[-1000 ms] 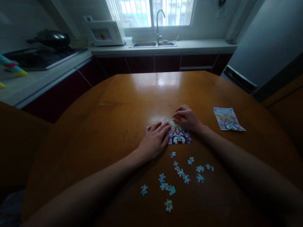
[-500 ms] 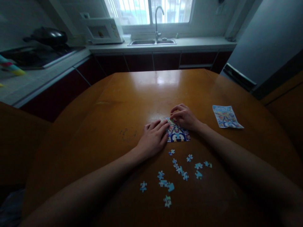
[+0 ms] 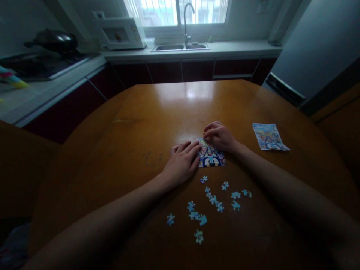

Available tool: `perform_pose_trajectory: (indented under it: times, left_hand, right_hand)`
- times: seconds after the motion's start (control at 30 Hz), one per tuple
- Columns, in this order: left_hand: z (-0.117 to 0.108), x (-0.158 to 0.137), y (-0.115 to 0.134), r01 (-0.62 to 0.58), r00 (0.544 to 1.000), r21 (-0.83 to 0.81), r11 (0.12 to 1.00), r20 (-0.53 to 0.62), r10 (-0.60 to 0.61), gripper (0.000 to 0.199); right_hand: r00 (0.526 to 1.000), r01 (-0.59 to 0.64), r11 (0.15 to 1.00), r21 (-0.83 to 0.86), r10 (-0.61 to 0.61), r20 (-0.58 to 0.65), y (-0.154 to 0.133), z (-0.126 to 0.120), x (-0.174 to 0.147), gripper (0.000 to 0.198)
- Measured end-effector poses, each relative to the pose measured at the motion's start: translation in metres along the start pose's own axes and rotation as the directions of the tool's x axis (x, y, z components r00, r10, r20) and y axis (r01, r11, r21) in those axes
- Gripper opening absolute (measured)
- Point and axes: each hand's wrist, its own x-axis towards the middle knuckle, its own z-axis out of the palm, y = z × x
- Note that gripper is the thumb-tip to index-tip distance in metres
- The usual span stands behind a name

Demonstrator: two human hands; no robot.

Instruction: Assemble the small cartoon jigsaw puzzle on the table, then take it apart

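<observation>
A partly joined jigsaw puzzle [image 3: 212, 160] lies on the wooden table, with a blue cartoon dog face along its near edge. My left hand [image 3: 182, 159] rests flat over the puzzle's left edge, fingers stretched out. At the far right corner is my right hand [image 3: 221, 137], its fingers bent and drawn together at the puzzle's top edge. Whatever lies between those fingertips is hidden. Nearer to me are several loose light-blue puzzle pieces, among them one piece [image 3: 198, 236] at the front and another piece [image 3: 170, 219] to the left.
A crumpled printed sheet or packet [image 3: 270, 137] lies on the right of the table [image 3: 140, 112]. Beyond the table are a counter with a sink [image 3: 168, 47], a tap and a microwave [image 3: 120, 33]. A wok [image 3: 56, 40] sits on the stove at left; a fridge [image 3: 317, 48] stands at right.
My right fingers have shifted slightly at the puzzle's top edge. My left hand stays in place on the puzzle. The whole view has moved up a little.
</observation>
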Motion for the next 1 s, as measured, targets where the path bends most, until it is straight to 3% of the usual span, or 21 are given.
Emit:
perform_pose_trajectory:
  times: [0.13,0.53,1.0]
  left_hand:
    - [0.0,0.0002,0.0002,0.002,1.0,0.001,1.0,0.004,-0.002,0.043]
    - [0.0,-0.0001,-0.0005,-0.004,1.0,-0.003,1.0,0.005,0.004,0.043]
    - [-0.0012,0.0002,0.0,-0.002,1.0,-0.001,1.0,0.011,0.002,0.042]
  right_hand:
    - [0.999,0.022,1.0,-0.012,-0.022,0.038,-0.0015,0.0009,-0.0006,0.033]
    - [1.0,0.004,1.0,-0.016,-0.004,-0.029,-0.0002,0.0007,0.0004,0.035]
    - [0.998,-0.003,1.0,0.007,0.003,0.062,-0.0031,-0.0023,0.0014,0.036]
